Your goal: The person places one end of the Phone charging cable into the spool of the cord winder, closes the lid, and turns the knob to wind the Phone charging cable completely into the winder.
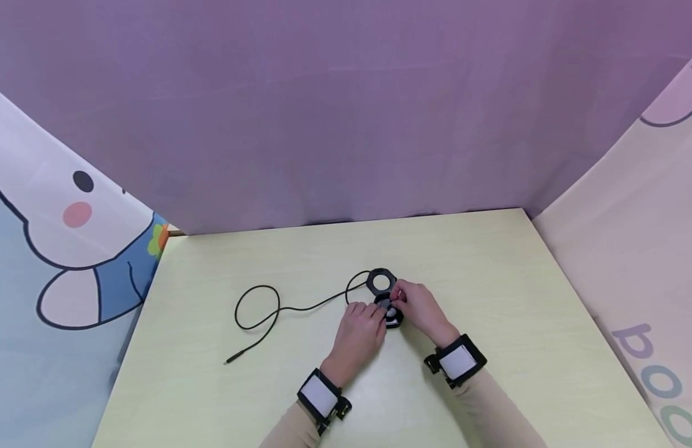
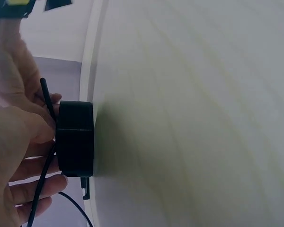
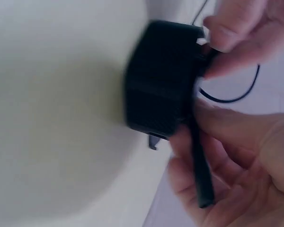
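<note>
A small black many-sided case [image 1: 395, 319] stands on the table [image 1: 491, 280], and both hands meet over its top. My left hand [image 1: 357, 336] comes from the near left, its thumb and fingertip pinching a dark edge at the case's top. My right hand [image 1: 421, 309] reaches in from the right and pinches a thin dark bar-like piece [image 3: 199, 165] lying over the case. Its exact kind I cannot tell. Side-on, the case [image 2: 75, 139] shows a flat dark wall. Fingers hide part of the case's top. A black ring [image 1: 374, 290] lies just beyond it.
A thin black cable [image 1: 307, 309] runs left from the ring, loops once, and ends in a slim plug [image 1: 235, 356]. Behind the table hangs a purple cloth [image 1: 346, 124]. Printed cloths stand at the left [image 1: 71, 249] and right [image 1: 631, 261].
</note>
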Tool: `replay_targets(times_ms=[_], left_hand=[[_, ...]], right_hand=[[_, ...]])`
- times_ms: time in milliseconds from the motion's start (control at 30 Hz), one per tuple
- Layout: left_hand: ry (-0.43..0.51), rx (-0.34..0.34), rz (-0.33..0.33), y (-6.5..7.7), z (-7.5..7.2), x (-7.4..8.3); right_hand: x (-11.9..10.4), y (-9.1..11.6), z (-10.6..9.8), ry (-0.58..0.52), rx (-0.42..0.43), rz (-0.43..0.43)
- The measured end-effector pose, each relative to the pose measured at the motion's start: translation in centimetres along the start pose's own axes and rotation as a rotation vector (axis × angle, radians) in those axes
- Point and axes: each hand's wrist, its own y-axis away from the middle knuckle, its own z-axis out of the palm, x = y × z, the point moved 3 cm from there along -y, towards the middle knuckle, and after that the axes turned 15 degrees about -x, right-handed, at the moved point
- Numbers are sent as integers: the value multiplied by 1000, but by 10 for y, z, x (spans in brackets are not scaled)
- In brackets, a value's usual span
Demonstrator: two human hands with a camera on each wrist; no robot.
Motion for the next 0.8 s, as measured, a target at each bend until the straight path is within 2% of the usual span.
replay_targets(times_ms=[233, 400, 567, 700, 800], left_hand=[[-12, 10, -5, 1, 4, 1], [-21, 14, -19, 2, 5, 1], [-14, 17, -31, 1, 4, 2], [-21, -16, -39, -3, 2, 4], [-41, -36, -30, -5, 1, 5]], right_hand=[[-3, -11, -13, 30, -155, 99], [-1, -19, -19, 29, -214, 85], [-1, -21, -18, 29, -232, 85], [-2, -17, -16, 26, -214, 96], [-1, -13, -12, -16, -204, 98]])
